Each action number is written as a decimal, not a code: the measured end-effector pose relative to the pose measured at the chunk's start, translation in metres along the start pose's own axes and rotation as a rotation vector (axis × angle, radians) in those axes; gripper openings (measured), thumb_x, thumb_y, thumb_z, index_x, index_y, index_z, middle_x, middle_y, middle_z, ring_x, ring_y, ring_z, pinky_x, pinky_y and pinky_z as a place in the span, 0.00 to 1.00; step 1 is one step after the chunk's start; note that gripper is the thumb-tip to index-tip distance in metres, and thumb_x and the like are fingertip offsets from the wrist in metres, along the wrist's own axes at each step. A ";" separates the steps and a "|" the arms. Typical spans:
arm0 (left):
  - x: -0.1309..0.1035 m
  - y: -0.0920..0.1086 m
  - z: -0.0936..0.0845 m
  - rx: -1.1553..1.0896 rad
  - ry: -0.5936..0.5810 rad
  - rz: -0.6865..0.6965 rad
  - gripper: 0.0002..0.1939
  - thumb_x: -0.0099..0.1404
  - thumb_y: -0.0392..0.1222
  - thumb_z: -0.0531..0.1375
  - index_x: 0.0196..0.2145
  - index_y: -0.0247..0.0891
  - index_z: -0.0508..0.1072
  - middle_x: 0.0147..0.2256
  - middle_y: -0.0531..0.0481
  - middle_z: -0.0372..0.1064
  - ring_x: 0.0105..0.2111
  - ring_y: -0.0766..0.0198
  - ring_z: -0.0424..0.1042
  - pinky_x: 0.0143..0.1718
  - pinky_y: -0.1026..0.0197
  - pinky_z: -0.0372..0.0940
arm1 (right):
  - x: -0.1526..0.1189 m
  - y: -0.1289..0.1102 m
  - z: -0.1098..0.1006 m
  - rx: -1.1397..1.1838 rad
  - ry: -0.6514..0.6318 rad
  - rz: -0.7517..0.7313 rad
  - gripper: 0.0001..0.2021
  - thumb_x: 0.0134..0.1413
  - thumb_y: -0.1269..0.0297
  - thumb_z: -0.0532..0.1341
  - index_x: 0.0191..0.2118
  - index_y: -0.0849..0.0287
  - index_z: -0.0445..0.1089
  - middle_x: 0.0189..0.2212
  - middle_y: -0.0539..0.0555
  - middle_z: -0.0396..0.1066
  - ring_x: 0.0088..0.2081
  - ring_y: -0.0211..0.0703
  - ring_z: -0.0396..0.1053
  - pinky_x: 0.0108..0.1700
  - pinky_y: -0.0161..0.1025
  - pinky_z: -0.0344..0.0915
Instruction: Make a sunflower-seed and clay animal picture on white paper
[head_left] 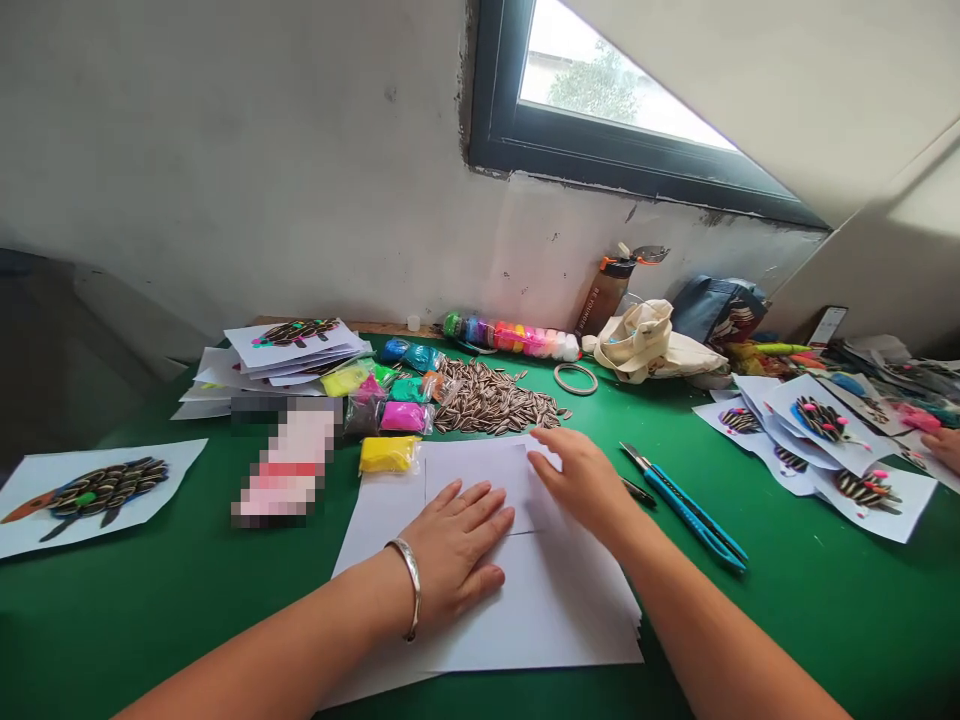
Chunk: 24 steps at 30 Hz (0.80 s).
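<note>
My left hand (454,550), with a silver bracelet on the wrist, lies flat with fingers spread on a stack of white paper (555,600). My right hand (581,480) rests with fingers apart on a smaller white sheet (480,470) that lies on top of the stack. Neither hand holds anything. Just beyond the sheets sits a pile of striped sunflower seeds (487,400). Next to it lie a yellow bag of clay (388,454) and several other coloured clay bags (390,395).
On the green table (810,600), blue scissors (694,510) and a pen lie right of my right hand. Finished seed pictures lie at the left (94,490), back left (292,345) and right (825,425). A tape ring (576,378), cloth bag (649,340) and bottle (607,290) stand behind. Another person's hand (943,448) is at the right edge.
</note>
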<state>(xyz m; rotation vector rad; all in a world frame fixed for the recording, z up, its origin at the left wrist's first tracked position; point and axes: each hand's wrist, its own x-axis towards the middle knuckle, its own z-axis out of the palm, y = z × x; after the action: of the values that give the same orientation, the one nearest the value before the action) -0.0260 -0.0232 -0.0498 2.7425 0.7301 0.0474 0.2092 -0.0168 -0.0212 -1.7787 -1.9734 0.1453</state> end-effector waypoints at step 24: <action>-0.006 0.013 -0.004 -0.013 0.286 0.080 0.15 0.70 0.41 0.52 0.53 0.39 0.68 0.53 0.43 0.71 0.61 0.46 0.59 0.63 0.33 0.48 | 0.017 0.001 0.038 0.194 -0.129 -0.131 0.17 0.66 0.59 0.51 0.35 0.57 0.75 0.32 0.54 0.73 0.35 0.43 0.68 0.39 0.38 0.63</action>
<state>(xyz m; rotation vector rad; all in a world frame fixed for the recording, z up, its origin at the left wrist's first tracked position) -0.0248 -0.0358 -0.0416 2.7822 0.6864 0.4679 0.1936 0.0089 -0.0504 -1.5472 -2.0803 0.4023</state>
